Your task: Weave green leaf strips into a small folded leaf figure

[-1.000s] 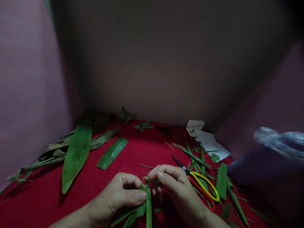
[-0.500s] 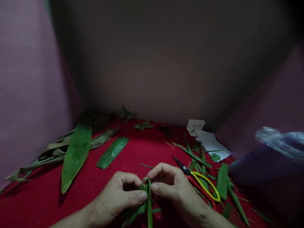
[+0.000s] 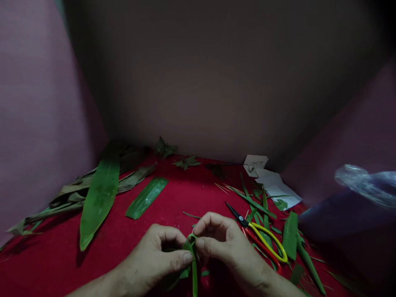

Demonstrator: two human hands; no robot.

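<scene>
Both my hands meet low in the middle of the view over a red cloth point(image 3: 123, 243). My left hand point(image 3: 154, 258) pinches a folded green leaf strip point(image 3: 192, 251) between thumb and forefinger. My right hand point(image 3: 222, 243) pinches the same strip at its looped top, fingers curled tight. Loose ends of the strip hang down below my hands toward the bottom edge. Scissors point(image 3: 262, 239) with yellow and red handles lie just right of my right hand, blades pointing away to the upper left.
A long green leaf point(image 3: 99, 198) and a shorter cut piece point(image 3: 147, 198) lie at left beside dried brown leaves point(image 3: 77, 194). Leaf scraps point(image 3: 291, 235) and white paper point(image 3: 275, 185) lie at right. Clear plastic wrap point(image 3: 368, 185) is at far right. Dark walls enclose the space.
My right fingers have shifted from above the loop to pinch it against my left thumb. The loop at the top of the strip has drawn smaller and tighter.
</scene>
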